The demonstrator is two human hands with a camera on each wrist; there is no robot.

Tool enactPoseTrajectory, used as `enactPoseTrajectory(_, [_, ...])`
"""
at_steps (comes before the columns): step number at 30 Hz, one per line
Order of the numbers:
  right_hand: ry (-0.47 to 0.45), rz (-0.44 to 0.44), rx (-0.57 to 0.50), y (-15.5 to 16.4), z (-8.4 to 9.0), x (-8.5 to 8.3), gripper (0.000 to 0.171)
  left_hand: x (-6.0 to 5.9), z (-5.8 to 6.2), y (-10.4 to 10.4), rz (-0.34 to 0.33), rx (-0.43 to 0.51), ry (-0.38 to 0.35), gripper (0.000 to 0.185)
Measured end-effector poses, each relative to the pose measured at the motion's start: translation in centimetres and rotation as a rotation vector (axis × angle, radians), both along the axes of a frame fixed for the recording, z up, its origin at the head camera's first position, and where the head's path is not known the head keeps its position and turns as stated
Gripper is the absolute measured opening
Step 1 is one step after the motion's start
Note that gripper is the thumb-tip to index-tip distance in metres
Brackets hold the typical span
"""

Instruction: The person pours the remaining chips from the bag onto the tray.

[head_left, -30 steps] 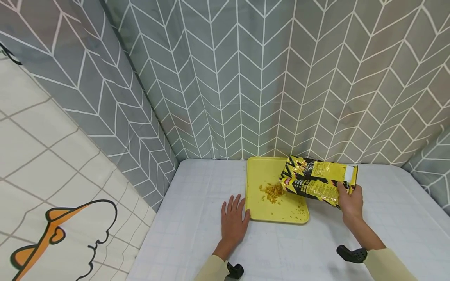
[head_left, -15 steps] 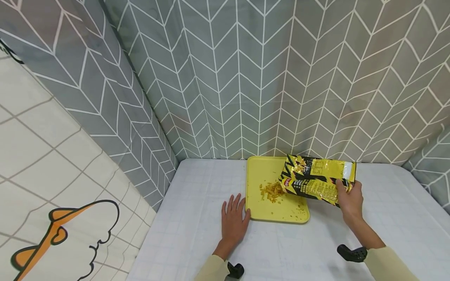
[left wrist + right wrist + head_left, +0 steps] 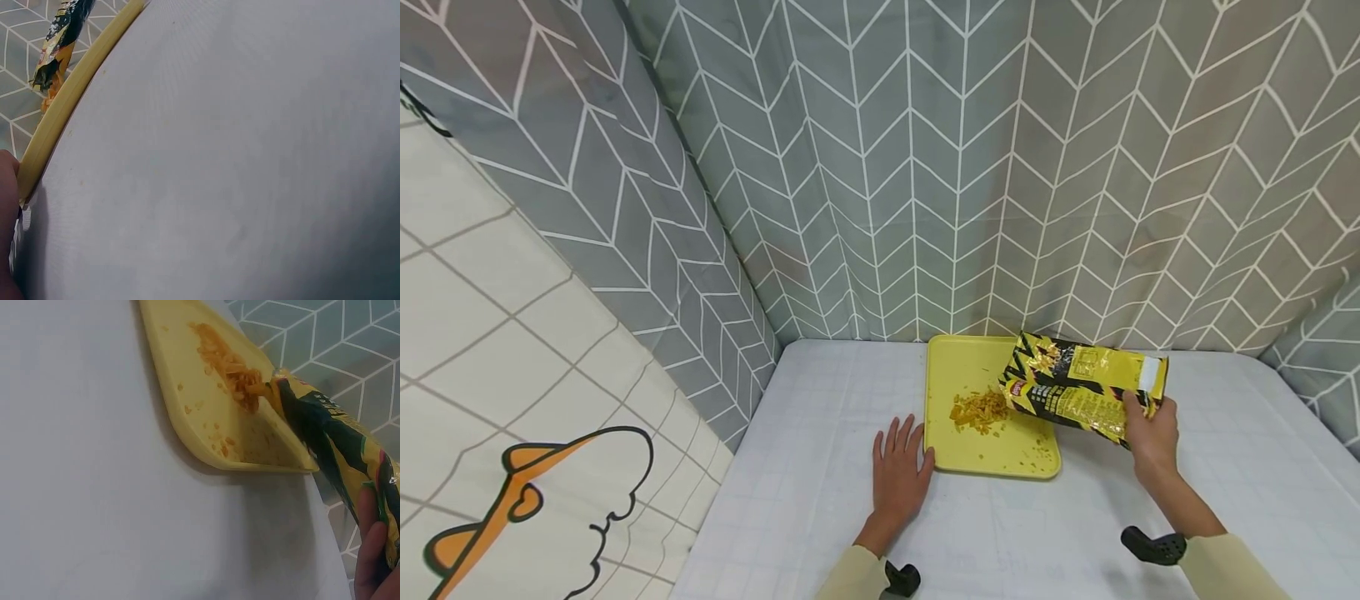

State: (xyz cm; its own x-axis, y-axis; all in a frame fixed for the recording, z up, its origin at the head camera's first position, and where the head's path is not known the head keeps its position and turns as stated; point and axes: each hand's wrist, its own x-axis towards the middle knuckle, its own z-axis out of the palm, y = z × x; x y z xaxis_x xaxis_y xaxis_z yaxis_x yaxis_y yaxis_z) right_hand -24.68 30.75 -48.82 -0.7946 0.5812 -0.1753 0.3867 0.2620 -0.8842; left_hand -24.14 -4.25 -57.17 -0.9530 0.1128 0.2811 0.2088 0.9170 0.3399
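A yellow and black snack bag (image 3: 1078, 387) is tilted over a yellow tray (image 3: 955, 358), its left end low above a pile of orange snack pieces (image 3: 979, 411). My right hand (image 3: 1152, 433) grips the bag's right end. In the right wrist view, pieces (image 3: 253, 390) sit at the mouth of the bag (image 3: 331, 425). My left hand (image 3: 898, 475) lies with fingers extended at the tray's left side, the thumb touching its edge. Only part of that left hand (image 3: 7, 206) shows in the left wrist view, against the tray's rim (image 3: 59, 115).
The tray stands on a table with a white cloth (image 3: 820, 417), near its back edge. A grey curtain with white zigzag lines (image 3: 925, 167) hangs behind and to the left. Small crumbs (image 3: 1041, 454) are scattered in the tray's front right corner.
The bag and my right hand shift slightly left, then back to the right and a little nearer. The snack pile spreads slightly wider to the left. My left hand stays put.
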Motion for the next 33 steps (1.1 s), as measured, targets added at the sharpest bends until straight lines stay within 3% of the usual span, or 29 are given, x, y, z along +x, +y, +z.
enactPoseTrajectory(16, [0.002, -0.038, -0.044, 0.30, 0.17, -0.27, 0.073, -0.20, -0.62, 0.10, 0.008, -0.015, 0.060, 0.048])
enactPoseTrajectory(25, [0.005, -0.023, -0.013, 0.51, -0.13, -0.23, 0.071, -0.16, -0.39, 0.11, 0.011, -0.014, 0.003, 0.049])
enactPoseTrajectory(33, [0.016, -0.027, -0.109, 0.83, -0.59, -0.39, 0.074, -0.17, -0.36, 0.17, 0.011, -0.009, -0.002, 0.049])
